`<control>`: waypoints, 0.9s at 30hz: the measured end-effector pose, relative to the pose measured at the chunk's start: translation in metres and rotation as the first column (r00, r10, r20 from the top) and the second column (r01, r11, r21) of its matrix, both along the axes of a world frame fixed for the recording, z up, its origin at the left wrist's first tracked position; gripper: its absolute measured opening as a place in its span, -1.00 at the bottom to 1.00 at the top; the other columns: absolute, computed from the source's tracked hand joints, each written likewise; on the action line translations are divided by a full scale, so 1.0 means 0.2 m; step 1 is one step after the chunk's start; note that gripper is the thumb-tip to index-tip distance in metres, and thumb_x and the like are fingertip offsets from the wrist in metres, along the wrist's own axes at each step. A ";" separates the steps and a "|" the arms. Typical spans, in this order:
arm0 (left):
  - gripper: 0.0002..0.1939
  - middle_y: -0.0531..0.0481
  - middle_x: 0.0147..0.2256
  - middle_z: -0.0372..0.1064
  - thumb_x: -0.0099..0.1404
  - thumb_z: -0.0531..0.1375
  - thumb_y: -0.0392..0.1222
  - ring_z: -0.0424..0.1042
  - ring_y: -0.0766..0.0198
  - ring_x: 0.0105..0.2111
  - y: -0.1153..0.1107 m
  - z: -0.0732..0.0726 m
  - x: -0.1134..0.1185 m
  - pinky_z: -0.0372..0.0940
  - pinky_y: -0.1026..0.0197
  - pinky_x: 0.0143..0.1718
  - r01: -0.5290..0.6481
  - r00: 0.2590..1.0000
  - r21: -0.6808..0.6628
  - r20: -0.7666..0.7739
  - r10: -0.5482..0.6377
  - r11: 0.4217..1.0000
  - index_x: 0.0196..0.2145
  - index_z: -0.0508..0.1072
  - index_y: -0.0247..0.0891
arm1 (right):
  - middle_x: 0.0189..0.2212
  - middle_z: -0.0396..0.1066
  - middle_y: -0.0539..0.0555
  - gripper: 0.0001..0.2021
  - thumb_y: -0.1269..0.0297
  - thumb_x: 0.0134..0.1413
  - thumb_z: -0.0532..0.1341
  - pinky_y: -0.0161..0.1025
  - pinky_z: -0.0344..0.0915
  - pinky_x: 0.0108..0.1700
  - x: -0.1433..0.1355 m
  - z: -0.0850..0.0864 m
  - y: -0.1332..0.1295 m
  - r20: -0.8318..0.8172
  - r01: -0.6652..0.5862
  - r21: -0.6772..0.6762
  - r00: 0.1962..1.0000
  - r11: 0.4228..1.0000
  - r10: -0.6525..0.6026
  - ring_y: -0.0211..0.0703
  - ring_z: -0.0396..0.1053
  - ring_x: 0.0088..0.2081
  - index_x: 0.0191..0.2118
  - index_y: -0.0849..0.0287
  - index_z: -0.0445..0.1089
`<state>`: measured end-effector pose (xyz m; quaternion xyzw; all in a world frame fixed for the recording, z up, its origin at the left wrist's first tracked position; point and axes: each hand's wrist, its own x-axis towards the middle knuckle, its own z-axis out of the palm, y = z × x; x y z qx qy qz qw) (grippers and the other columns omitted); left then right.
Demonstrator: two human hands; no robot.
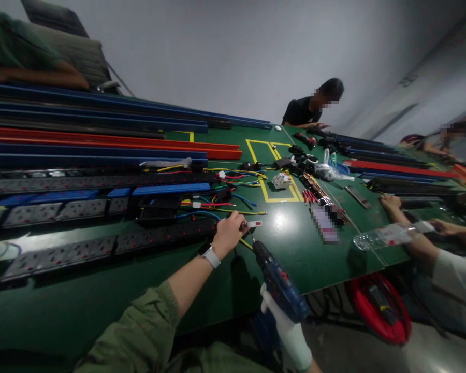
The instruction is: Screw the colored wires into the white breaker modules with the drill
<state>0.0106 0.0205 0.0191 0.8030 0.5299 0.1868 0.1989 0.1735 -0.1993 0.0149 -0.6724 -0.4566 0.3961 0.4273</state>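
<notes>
My left hand point(228, 234), bare with a watch at the wrist, is closed on a small white circuit breaker point(255, 224) with a red mark. A blue and black cordless drill point(281, 285) is gripped by my right hand point(278, 313), which wears a white glove. The drill's tip points up and left, close to the breaker; whether it touches cannot be made out. A yellow-green wire point(246, 243) runs below my left fingers. Just left of that hand lies a long black power strip point(163, 237) with several sockets.
More power strips with loose wires lie on the left of the green table point(217, 295). Behind them are blue channels and an orange channel point(112, 140). White breakers point(281, 181) sit near yellow tape. At right, a co-worker's arm point(419, 243) is beside a plastic bottle point(390, 235).
</notes>
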 end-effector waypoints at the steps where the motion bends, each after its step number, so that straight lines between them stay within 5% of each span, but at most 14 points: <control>1: -0.83 0.00 -0.10 0.37 0.38 0.17 -0.02 0.44 0.22 -0.18 0.00 0.00 0.00 0.21 0.18 -0.21 0.004 1.000 0.006 0.001 -0.004 1.000 -0.17 0.46 -0.11 | -0.59 0.37 -0.05 -0.69 0.04 0.22 0.29 -0.21 0.38 -0.18 -0.01 -0.01 -0.01 -0.018 0.014 -0.016 1.000 1.000 -0.014 -0.24 0.37 -0.49 -0.36 0.21 0.49; 10: -0.80 -0.01 -0.09 0.37 0.39 0.16 0.02 0.45 0.23 -0.18 -0.01 -0.01 0.01 0.20 0.21 -0.24 -0.005 1.000 0.009 -0.013 0.005 1.000 -0.14 0.47 -0.08 | -0.46 0.44 0.01 -0.72 0.06 0.21 0.29 -0.22 0.34 -0.25 -0.02 0.01 -0.01 -0.213 -0.004 0.014 0.977 1.000 0.007 -0.22 0.34 -0.48 -0.13 0.18 0.47; 18: -0.79 0.01 -0.10 0.38 0.38 0.15 0.04 0.45 0.21 -0.20 -0.02 0.01 0.01 0.19 0.20 -0.25 -0.005 0.999 0.008 -0.032 0.005 1.000 -0.16 0.47 -0.09 | -0.57 0.34 -0.03 -0.73 0.07 0.20 0.29 -0.25 0.33 -0.19 -0.06 0.09 -0.02 -0.150 0.026 -0.022 0.988 0.999 -0.029 -0.24 0.31 -0.47 -0.32 0.21 0.47; 23: -0.79 0.01 -0.11 0.38 0.38 0.16 0.03 0.45 0.22 -0.20 -0.03 0.02 0.01 0.19 0.21 -0.27 -0.015 0.999 0.017 -0.052 0.016 1.000 -0.16 0.47 -0.09 | -0.50 0.38 -0.01 -0.71 0.04 0.21 0.26 -0.23 0.36 -0.15 -0.06 0.12 -0.02 -0.146 -0.014 0.011 0.989 1.000 0.016 -0.19 0.38 -0.40 -0.20 0.20 0.47; 27: -0.80 0.01 -0.10 0.37 0.37 0.18 0.02 0.45 0.24 -0.19 -0.03 0.02 0.01 0.20 0.23 -0.25 -0.018 0.999 0.021 -0.049 0.019 1.000 -0.14 0.47 -0.09 | -0.56 0.36 -0.02 -0.66 -0.02 0.18 0.26 -0.25 0.36 -0.17 -0.06 0.10 -0.03 -0.087 0.015 -0.010 0.996 1.000 -0.016 -0.22 0.34 -0.46 -0.43 0.17 0.42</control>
